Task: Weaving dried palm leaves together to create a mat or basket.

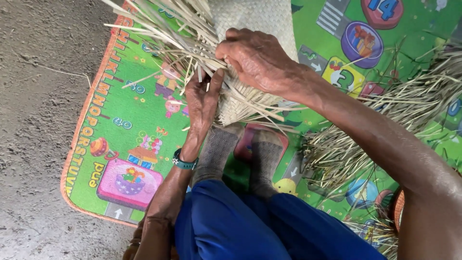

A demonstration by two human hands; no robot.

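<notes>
Both hands pinch loose straw strips at the unfinished edge of a woven mat (250, 29). Going L to R: bare concrete floor (33, 120) fills the left side, wide open, only a thin stray fibre on it. Next comes the orange border of a colourful play mat (120, 144), its corner rounded near the bottom left. Left hand (202, 103), w/ a teal wristband (184, 162), reaches up from below, thumb and fingers closed on a few strips just under the fan of loose strip ends (163, 33) that splay out up and left. Right hand (257, 60) comes in from the right, laid over the weave, fingers curled shut around strips at the same edge, nearly touching the left. Woven piece rests against two grey-socked feet (240, 154), blue trouser legs (250, 226) below. Far right: a heap of dry straw (385, 120) crowds the play mat, little free room there.
</notes>
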